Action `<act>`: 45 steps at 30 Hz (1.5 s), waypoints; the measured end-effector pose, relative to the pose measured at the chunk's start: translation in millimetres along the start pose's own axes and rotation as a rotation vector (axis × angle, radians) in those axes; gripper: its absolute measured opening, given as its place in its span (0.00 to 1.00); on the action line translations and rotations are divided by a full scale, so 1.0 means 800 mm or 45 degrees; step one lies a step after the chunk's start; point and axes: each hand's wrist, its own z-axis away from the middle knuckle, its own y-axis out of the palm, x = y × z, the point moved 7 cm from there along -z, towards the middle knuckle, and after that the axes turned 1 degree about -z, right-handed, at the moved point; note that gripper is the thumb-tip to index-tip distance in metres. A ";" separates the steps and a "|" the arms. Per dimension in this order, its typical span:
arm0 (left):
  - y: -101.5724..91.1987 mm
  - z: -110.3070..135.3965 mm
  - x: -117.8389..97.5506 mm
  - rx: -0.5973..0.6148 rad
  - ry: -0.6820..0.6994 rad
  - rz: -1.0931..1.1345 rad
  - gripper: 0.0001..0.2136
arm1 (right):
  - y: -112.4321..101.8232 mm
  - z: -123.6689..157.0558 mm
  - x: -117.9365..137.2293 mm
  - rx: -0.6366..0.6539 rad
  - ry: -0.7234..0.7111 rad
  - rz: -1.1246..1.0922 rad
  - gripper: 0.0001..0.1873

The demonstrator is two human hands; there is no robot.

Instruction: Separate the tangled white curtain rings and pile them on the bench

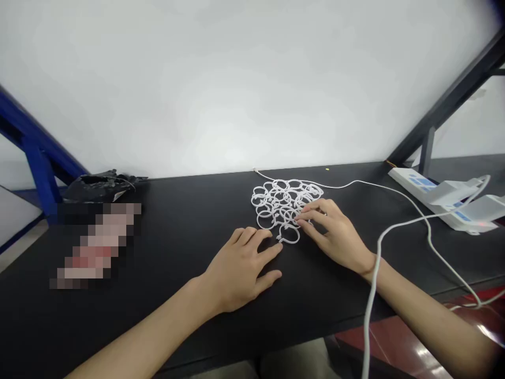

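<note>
A heap of several white plastic rings (282,202) lies on the black table (177,231) near its far middle. My left hand (242,268) rests flat on the table just in front of the heap, fingers stretched out and apart, with its fingertips close to the nearest ring. My right hand (335,234) lies over the heap's near right side. Its fingers are spread and touch the rings without gripping any.
A white cable (394,226) runs from the table's back edge across the right side and down past my right wrist. White power strips with adapters (450,202) sit at the right. A crumpled black bag (100,185) lies at the far left, a blurred patch below it. A white wall stands behind.
</note>
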 end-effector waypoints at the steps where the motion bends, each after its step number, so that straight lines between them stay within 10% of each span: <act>1: 0.000 0.000 0.001 0.008 -0.010 0.002 0.21 | 0.000 -0.001 0.001 -0.007 -0.002 0.004 0.05; 11: 0.000 0.000 0.009 -0.042 -0.079 0.003 0.21 | 0.004 -0.080 -0.074 -0.051 0.266 0.144 0.22; 16: -0.011 -0.003 0.025 -0.130 -0.125 0.033 0.16 | 0.035 -0.082 -0.106 0.196 0.349 0.168 0.35; 28: -0.022 0.020 0.143 -0.202 -0.653 0.128 0.14 | 0.072 -0.048 -0.110 0.578 0.362 0.295 0.42; 45: -0.010 0.039 0.176 -0.018 -0.829 -0.016 0.28 | 0.056 -0.057 -0.088 0.390 0.383 0.200 0.41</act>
